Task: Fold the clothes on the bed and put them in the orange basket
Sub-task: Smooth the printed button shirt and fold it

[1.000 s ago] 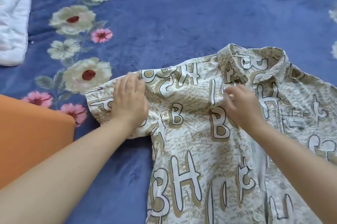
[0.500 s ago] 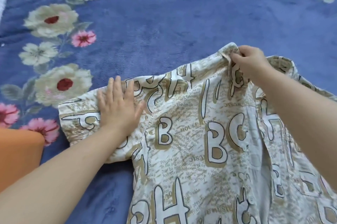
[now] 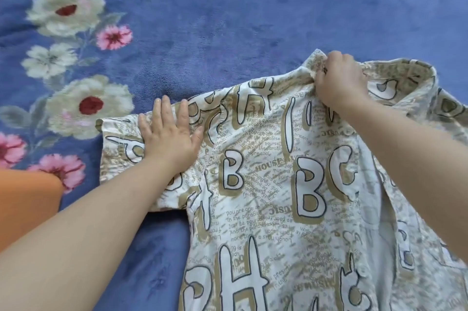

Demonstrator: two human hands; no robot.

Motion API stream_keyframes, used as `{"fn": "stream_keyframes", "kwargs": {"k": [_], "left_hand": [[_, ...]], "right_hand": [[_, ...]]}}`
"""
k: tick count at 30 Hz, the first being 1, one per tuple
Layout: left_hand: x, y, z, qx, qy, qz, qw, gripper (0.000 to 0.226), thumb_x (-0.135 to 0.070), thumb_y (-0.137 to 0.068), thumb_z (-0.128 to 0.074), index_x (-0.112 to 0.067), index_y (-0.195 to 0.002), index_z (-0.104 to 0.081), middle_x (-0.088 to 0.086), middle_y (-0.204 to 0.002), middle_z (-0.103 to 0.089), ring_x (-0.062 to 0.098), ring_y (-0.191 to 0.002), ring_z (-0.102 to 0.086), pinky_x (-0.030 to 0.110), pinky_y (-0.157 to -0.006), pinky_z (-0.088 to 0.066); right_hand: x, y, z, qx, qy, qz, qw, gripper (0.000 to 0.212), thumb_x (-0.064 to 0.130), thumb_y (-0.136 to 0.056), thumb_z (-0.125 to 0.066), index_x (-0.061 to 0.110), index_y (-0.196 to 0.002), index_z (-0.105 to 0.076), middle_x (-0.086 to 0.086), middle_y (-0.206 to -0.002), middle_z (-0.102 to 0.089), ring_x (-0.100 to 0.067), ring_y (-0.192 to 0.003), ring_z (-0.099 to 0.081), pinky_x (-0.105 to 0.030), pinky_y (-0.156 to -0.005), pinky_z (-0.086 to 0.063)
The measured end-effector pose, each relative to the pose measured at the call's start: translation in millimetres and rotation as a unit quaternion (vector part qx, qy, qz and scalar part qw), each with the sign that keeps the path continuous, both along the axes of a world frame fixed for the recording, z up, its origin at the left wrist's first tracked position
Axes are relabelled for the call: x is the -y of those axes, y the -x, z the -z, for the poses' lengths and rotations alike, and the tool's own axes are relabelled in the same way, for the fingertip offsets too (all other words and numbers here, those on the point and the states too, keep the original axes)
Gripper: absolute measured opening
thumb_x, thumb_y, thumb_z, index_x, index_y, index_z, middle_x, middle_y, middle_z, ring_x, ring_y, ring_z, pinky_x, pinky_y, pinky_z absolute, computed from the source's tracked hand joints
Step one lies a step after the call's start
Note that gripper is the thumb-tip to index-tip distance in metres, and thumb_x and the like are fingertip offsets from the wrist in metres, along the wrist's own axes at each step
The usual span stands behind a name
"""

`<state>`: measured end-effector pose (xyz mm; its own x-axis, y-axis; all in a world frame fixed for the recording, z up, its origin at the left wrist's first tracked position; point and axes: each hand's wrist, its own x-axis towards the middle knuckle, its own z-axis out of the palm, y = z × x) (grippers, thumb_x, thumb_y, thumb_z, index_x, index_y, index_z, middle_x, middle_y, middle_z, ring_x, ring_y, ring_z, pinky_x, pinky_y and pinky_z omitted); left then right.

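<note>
A short-sleeved shirt [image 3: 278, 196], white with tan letters, lies spread front-up on the blue bed cover. My left hand [image 3: 169, 136] presses flat on its left sleeve, fingers straight. My right hand [image 3: 339, 83] grips the left side of the collar, fingers curled round the fabric, and the collar there is bunched up. A corner of the orange basket [image 3: 27, 199] shows at the left edge, close to the sleeve.
The blue bed cover [image 3: 240, 7] with cream and pink flowers along the left stretches away behind the shirt. The shirt runs out of view at the bottom and right edges.
My right hand went from the shirt's chest up to the collar and took hold of it. My left hand flattened out on the sleeve. The view shifted right, hiding the white quilt.
</note>
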<state>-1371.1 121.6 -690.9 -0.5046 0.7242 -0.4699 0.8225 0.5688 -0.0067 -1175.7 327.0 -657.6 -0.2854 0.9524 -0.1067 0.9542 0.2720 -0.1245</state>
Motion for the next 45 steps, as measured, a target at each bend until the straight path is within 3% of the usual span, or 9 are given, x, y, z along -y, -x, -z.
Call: {"fn": "stream_keyframes", "kwargs": {"k": [7, 11, 15, 18, 23, 29, 33, 39, 45], "left_hand": [[36.4, 1.3, -36.3, 0.0, -0.19, -0.063, 0.98, 0.064, -0.035, -0.092, -0.046, -0.011, -0.146, -0.02, 0.014, -0.154, -0.014, 0.026, -0.143, -0.007, 0.042, -0.115, -0.003], [81.8, -6.0, -52.1, -0.013, -0.217, -0.257, 0.942, 0.082, -0.037, -0.083, -0.063, -0.01, -0.146, -0.018, 0.017, -0.152, -0.014, 0.032, -0.14, -0.011, 0.047, -0.111, -0.011], [106.4, 3.9, -43.4, 0.159, -0.212, -0.495, 0.827, 0.093, -0.049, -0.067, -0.076, -0.003, -0.138, -0.036, 0.018, -0.14, -0.042, 0.03, -0.127, -0.042, 0.039, -0.105, -0.033], [110.1, 8.0, -41.5, 0.366, -0.287, -0.537, 0.704, 0.031, -0.016, -0.077, -0.073, -0.008, -0.104, -0.061, 0.012, -0.109, -0.066, 0.022, -0.087, -0.066, 0.034, -0.082, -0.053], [98.2, 6.6, -61.2, 0.439, -0.346, -0.536, 0.632, 0.018, 0.002, -0.088, -0.055, -0.014, -0.081, -0.055, 0.003, -0.071, -0.069, 0.013, -0.059, -0.066, 0.029, -0.063, -0.056], [99.6, -1.7, -62.1, 0.133, -0.274, -0.44, 0.845, 0.059, -0.021, -0.081, -0.066, -0.004, -0.131, -0.038, 0.015, -0.131, -0.044, 0.029, -0.122, -0.042, 0.037, -0.098, -0.035], [121.2, -44.6, -68.9, 0.018, -0.252, -0.231, 0.94, 0.07, -0.015, -0.08, -0.064, -0.005, -0.14, -0.029, 0.02, -0.142, -0.025, 0.034, -0.13, -0.024, 0.041, -0.107, -0.019], [178.4, -113.5, -64.0, 0.031, -0.287, 0.096, 0.952, 0.032, -0.022, -0.064, -0.059, -0.004, -0.09, -0.065, 0.015, -0.088, -0.061, 0.036, -0.074, -0.061, 0.041, -0.061, -0.052], [275.8, -172.0, -58.5, 0.129, -0.235, 0.263, 0.927, 0.029, -0.042, -0.069, -0.05, -0.016, -0.055, -0.05, -0.006, -0.052, -0.047, 0.018, -0.044, -0.052, 0.019, -0.038, -0.031]], "right_hand": [[109.3, -19.7, -1.1, -0.056, -0.019, -0.187, 0.981, 0.059, 0.035, -0.087, -0.025, 0.007, -0.137, -0.041, -0.015, -0.15, -0.027, -0.03, -0.142, -0.016, -0.046, -0.113, -0.002], [152.4, -18.7, 4.9, 0.029, 0.121, -0.202, 0.971, 0.067, 0.049, -0.088, -0.003, 0.022, -0.149, -0.004, 0.001, -0.155, 0.014, -0.01, -0.136, 0.022, -0.036, -0.111, 0.015], [171.8, -19.6, 11.4, 0.062, 0.165, -0.21, 0.962, 0.057, 0.045, -0.098, -0.008, 0.024, -0.147, 0.01, 0.0, -0.153, 0.024, -0.008, -0.132, 0.027, -0.035, -0.11, 0.016], [176.4, -20.7, 11.8, 0.051, 0.173, -0.21, 0.961, 0.055, 0.041, -0.1, -0.015, 0.024, -0.147, 0.01, 0.002, -0.151, 0.025, -0.007, -0.13, 0.028, -0.032, -0.109, 0.018], [186.4, -36.5, 10.8, 0.087, 0.175, -0.24, 0.951, 0.057, 0.051, -0.092, -0.001, 0.027, -0.138, 0.022, 0.002, -0.138, 0.035, -0.012, -0.127, 0.033, -0.034, -0.11, 0.017], [201.5, -70.6, 7.7, 0.011, 0.186, -0.209, 0.96, 0.08, 0.057, -0.073, 0.01, 0.021, -0.145, 0.009, 0.002, -0.151, 0.017, -0.011, -0.135, 0.022, -0.029, -0.11, 0.013], [223.8, -103.0, -0.3, -0.117, 0.112, -0.014, 0.987, 0.054, 0.024, -0.091, -0.034, 0.005, -0.141, -0.032, -0.014, -0.151, -0.024, -0.029, -0.141, -0.017, -0.04, -0.115, -0.011], [261.9, -137.8, -16.1, -0.175, 0.219, 0.162, 0.946, 0.062, 0.005, -0.086, -0.046, 0.004, -0.143, -0.024, -0.016, -0.14, -0.033, -0.031, -0.125, -0.036, -0.041, -0.102, -0.035], [318.2, -158.8, -31.9, -0.141, 0.317, 0.166, 0.923, 0.059, 0.008, -0.09, -0.047, 0.005, -0.143, -0.02, -0.014, -0.108, -0.049, -0.024, -0.082, -0.049, -0.028, -0.053, -0.035]]}}
